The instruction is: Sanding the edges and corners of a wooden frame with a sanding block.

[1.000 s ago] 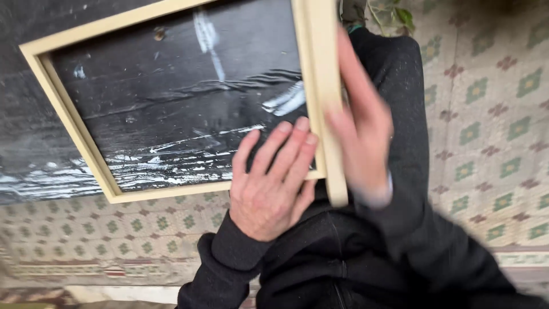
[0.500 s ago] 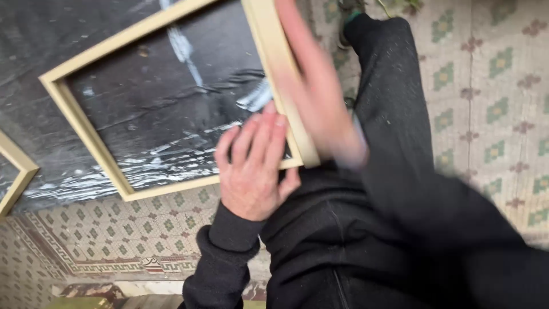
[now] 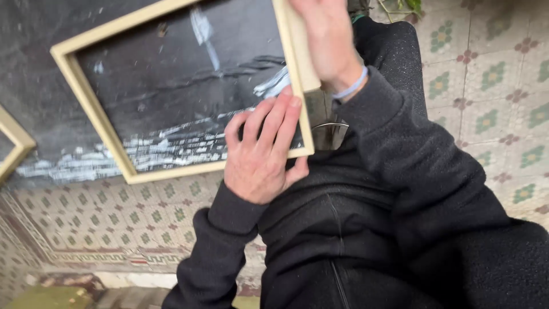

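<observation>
A pale wooden frame (image 3: 171,171) lies tilted over a black sheet (image 3: 171,97) streaked with white. My left hand (image 3: 260,154) rests flat on the frame's lower right corner, fingers spread over the rail and thumb below the edge. My right hand (image 3: 329,40) is up at the frame's right rail, closed on a pale flat block (image 3: 303,63) that is pressed against the wood. Both arms are in dark fleece sleeves, and a light band circles the right wrist.
The corner of a second wooden frame (image 3: 12,143) shows at the left edge. A shiny metal object (image 3: 330,134) sits under the frame's corner by my dark-trousered leg. Patterned floor tiles (image 3: 486,114) spread to the right and below. Green leaves (image 3: 403,6) are at the top.
My right hand has slid up along the frame's right rail, from near the lower corner to the top. The left hand stays on the lower right corner.
</observation>
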